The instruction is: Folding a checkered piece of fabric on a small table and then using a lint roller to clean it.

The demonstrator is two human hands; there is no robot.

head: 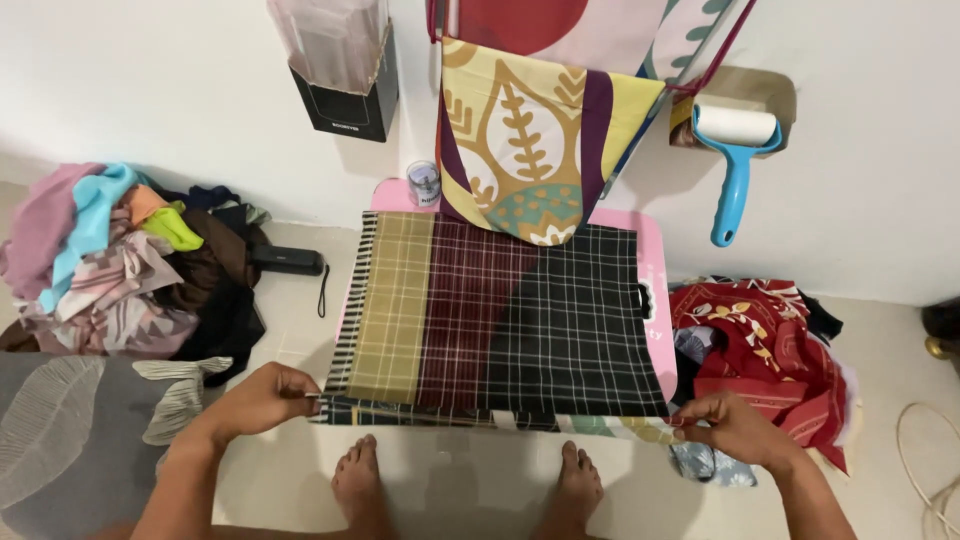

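From the head camera we look down at a small pink folding table that stands against the white wall. Over it lies a checked cloth with olive, dark red and black panels, spread flat and reaching the near edge of the table. Our left hand is closed on the near left corner of this cloth, and our right hand is closed on the near right corner; the two hands are well apart, at the same height, and the near hem runs almost straight between them. Our bare feet rest on the floor tiles just under that hem.

On the far side a patterned cloth with yellow and brown leaf shapes hangs from a rack and touches the far part of the checked cloth. A small round tin sits at the far left corner of the table. A blue lint roller hangs on the wall to the right. A mixed pile of clothes lies to the left, and a red flowered fabric lies to the right.

In our judgement, the hold is good when both corners are pinched equally and the hem is kept tight and level, so no wrinkle forms in the middle.
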